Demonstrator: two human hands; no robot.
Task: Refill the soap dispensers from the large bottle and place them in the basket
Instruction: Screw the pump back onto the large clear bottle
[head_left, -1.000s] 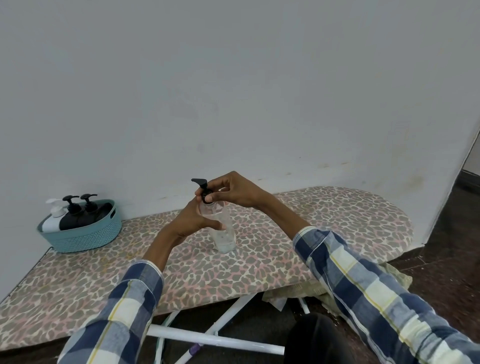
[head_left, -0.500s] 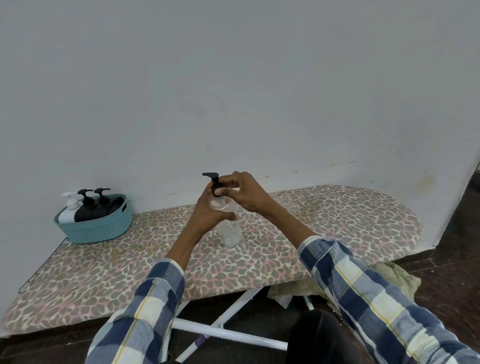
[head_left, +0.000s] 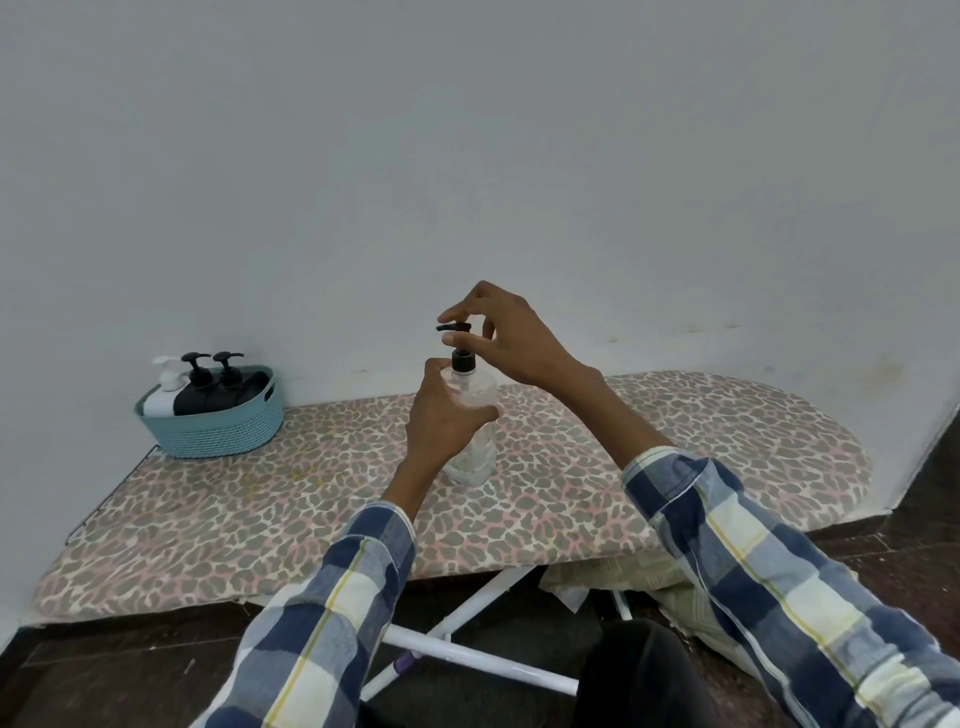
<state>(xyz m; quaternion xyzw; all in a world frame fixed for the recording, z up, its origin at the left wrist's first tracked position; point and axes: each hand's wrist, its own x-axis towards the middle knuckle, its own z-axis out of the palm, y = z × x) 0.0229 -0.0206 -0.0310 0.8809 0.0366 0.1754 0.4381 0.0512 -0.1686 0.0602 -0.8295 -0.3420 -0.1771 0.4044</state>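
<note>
A teal basket (head_left: 210, 423) stands on the ironing board (head_left: 675, 467) at its far left end, well to the left of the grip. It holds three dispensers: one white dispenser (head_left: 163, 392) and two black dispensers (head_left: 208, 392), pump heads up. Judged from this, three units are done and stowed.

The left hand (head_left: 441, 415) wraps the body of a clear dispenser (head_left: 475, 431), fingers curled round its upper half. The bottle stands upright with its base on the board, directly below the grip.

Above the left-hand grip, the right hand (head_left: 498, 332) pinches the black pump head (head_left: 457, 338) between thumb and fingertips; the remaining fingers are spread. The collar sits on the bottle neck.

The fill level in the clear bottle cannot be read reliably. No large refill bottle is in view. Likely remaining: tighten the pump, then move this dispenser left to the basket.
</note>
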